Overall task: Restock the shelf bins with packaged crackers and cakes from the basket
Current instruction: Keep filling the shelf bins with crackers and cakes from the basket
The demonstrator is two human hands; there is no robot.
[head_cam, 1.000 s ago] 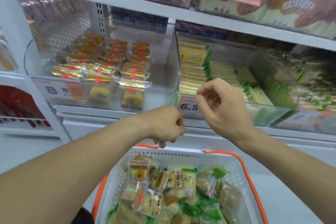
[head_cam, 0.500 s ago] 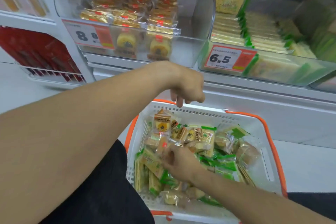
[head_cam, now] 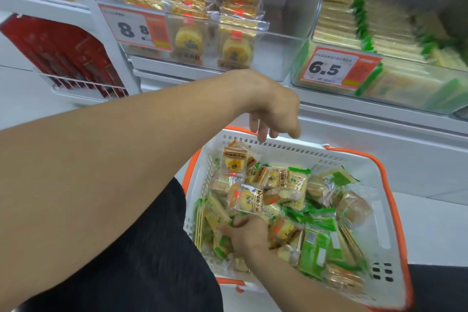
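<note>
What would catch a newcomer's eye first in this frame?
The white basket with orange rim, low and centre-right, heaped with wrapped snacks, where the right hand grips green-edged packets. Above it, the left hand hangs loosely. Behind, bold price tags 8.8 and 6.5 front the clear bins.

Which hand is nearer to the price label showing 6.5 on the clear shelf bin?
Left. The left hand hangs just below and left of the 6.5 price label; the right hand is far lower, inside the white plastic basket.

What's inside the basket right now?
The basket holds mixed packets: yellow cake packs and green-edged cracker packs. The right hand grips some at the left side. Lower layers and the basket floor are covered.
</note>
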